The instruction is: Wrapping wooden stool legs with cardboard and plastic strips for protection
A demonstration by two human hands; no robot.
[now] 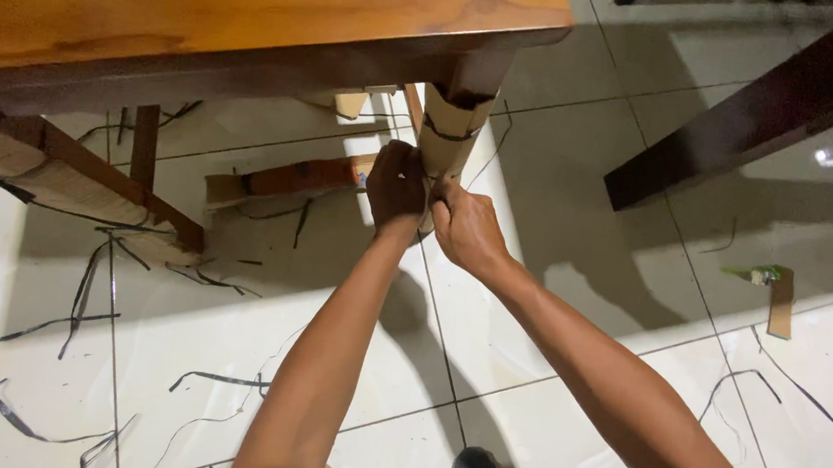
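Both my hands meet at the leg of a brown wooden table [255, 9]. The leg carries a cardboard wrap [451, 132] bound with dark bands. My left hand [395, 187] grips the lower edge of the wrap from the left. Closed fingers of my right hand [465, 226] pinch the same lower edge from the right, and the two hands touch. What lies between the fingers is hidden.
White floor tiles carry several loose black strips [79, 305]. A cardboard-wrapped leg [286, 180] lies behind my left hand, another wrapped piece [69, 184] at left. A dark wooden beam [759, 103] slants at upper right. Small cardboard scraps [780, 301] lie at right.
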